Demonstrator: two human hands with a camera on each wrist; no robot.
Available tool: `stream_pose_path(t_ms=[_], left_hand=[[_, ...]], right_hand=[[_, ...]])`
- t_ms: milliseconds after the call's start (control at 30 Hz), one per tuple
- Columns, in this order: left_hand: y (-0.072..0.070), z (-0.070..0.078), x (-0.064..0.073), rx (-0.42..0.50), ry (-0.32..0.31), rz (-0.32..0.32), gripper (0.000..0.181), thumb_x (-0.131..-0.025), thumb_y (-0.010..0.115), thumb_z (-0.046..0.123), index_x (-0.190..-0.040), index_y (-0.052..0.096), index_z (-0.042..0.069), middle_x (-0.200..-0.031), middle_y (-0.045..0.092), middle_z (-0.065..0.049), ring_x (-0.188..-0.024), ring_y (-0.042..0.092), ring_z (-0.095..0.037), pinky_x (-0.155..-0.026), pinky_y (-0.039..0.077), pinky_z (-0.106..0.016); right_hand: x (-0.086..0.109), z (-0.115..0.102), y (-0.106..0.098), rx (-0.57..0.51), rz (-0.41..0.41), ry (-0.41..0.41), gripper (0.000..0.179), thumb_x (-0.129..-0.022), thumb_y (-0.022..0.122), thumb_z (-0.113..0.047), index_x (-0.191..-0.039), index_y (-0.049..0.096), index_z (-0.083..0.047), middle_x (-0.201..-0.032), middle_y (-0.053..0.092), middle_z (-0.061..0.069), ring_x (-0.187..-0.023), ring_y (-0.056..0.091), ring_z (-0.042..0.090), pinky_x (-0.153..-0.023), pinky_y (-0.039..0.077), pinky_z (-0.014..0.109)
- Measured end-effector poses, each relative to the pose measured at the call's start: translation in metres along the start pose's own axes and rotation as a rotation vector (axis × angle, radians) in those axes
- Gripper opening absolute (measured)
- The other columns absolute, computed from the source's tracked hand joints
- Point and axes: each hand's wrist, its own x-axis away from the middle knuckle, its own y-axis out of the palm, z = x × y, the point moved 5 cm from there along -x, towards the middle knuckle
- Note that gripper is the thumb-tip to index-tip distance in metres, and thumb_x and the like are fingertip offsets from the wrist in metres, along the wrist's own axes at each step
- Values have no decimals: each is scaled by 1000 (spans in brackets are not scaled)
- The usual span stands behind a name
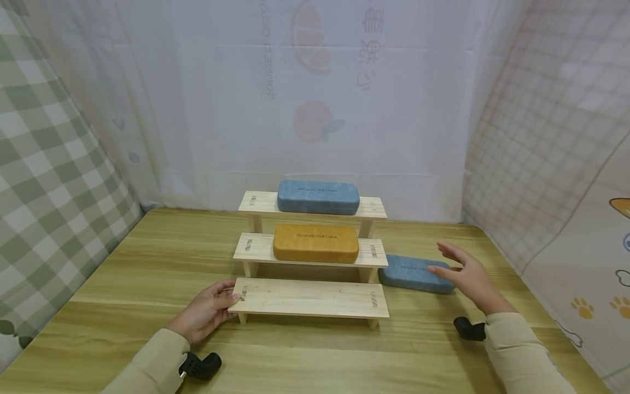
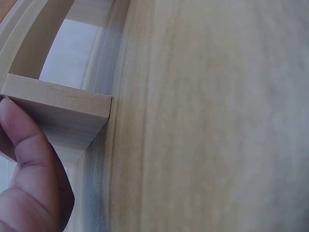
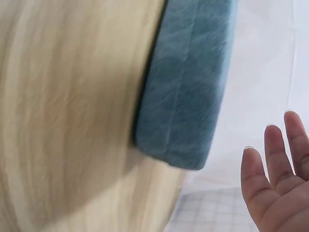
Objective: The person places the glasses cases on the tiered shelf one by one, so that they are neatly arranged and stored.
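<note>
A light wooden three-step stand rises from the middle of the table. My left hand grips the left end of its lowest step, thumb on the top edge; the left wrist view shows the thumb against the wood by a leg. On the right, a blue glasses case lies flat on the table beside the stand. Over its right end my right hand hovers with fingers spread, and the right wrist view shows those fingers apart from the case. The lowest step bears nothing.
Another blue glasses case sits on the top step, and a yellow glasses case on the middle one. A white printed curtain hangs behind the wood-grain table. Checked cloths flank both sides.
</note>
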Motion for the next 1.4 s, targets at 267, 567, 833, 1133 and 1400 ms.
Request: stream_pose_path(t_ms=[267, 567, 833, 1133, 1400], left_hand=[[0, 0, 0, 9, 5, -6, 66, -100, 48, 7, -147, 6, -14, -120, 50, -10, -95, 59, -10, -78, 50, -26], [1, 0, 0, 9, 1, -6, 66, -101, 48, 7, -147, 5, -14, -122, 49, -12, -95, 59, -10, -79, 50, -26], [1, 0, 0, 5, 1, 2, 66, -101, 47, 7, -147, 6, -15, -122, 48, -14, -95, 59, -10, -78, 50, -26], [0, 0, 0, 3, -2, -4, 66, -101, 48, 7, -147, 6, -14, -123, 48, -14, -96, 59, -10, -79, 49, -26], [0, 0, 1, 14, 0, -12, 66, -101, 48, 8, -147, 5, -14, -122, 49, -12, -96, 59, -10, -79, 49, -26]], right_hand=[[2, 22, 0, 36, -65, 87, 85, -92, 66, -37, -153, 20, -1, -149, 27, 33, -133, 25, 52, -94, 35, 66], [4, 34, 4, 84, -125, 113, 90, -90, 69, -35, -152, 17, 4, -149, 24, 35, -132, 25, 55, -93, 36, 66], [0, 44, 5, 96, -155, 110, 93, -88, 72, -30, -149, 15, 10, -148, 22, 37, -130, 26, 57, -96, 35, 65], [-7, 51, 7, 149, -198, 149, 99, -83, 75, -33, -149, 16, 11, -145, 19, 43, -128, 26, 58, -97, 31, 67], [-11, 51, 8, 115, -235, 184, 103, -82, 77, -32, -149, 13, 11, -145, 14, 45, -130, 20, 60, -100, 27, 67]])
